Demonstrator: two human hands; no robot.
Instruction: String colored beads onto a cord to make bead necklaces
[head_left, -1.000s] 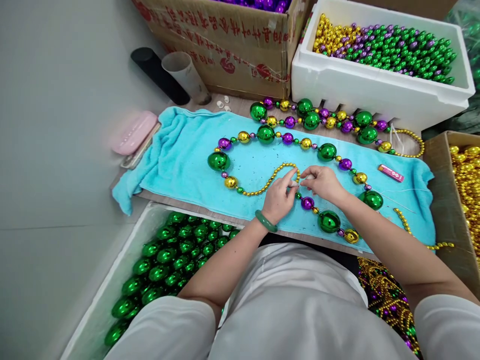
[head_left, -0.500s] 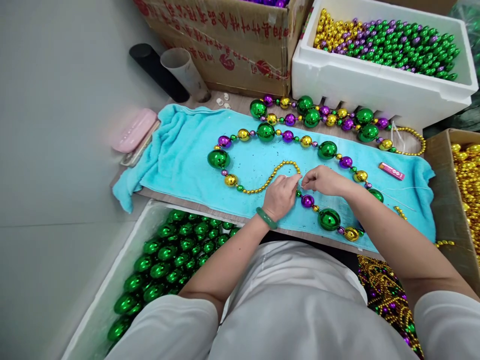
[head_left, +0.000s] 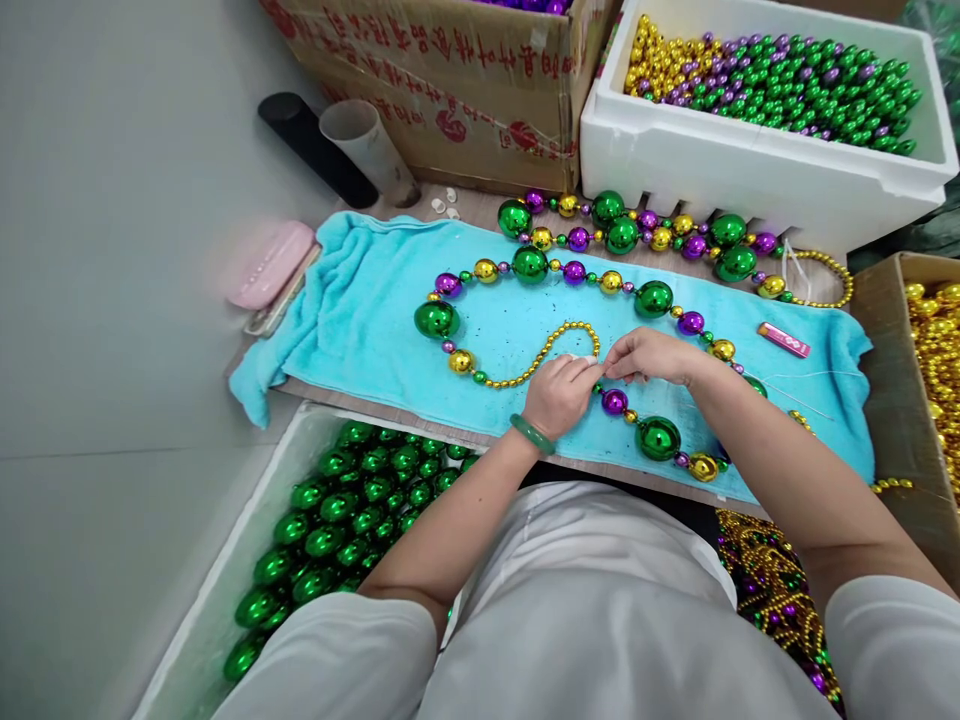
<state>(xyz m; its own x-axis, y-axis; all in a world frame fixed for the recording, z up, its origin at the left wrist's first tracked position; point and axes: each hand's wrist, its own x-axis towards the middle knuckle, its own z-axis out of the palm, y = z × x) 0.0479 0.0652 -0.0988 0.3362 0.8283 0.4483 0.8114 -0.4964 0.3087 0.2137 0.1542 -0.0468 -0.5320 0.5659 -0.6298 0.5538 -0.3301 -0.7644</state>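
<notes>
The left hand, its forefinger now curled in, and the right hand still pinch the bead necklace.

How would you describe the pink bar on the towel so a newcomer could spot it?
Find the turquoise terry towel and follow it to its right end, below the white foam box of mixed beads. There lies a small flat pink bar, the only rectangle among shiny round-beaded necklaces.
</notes>
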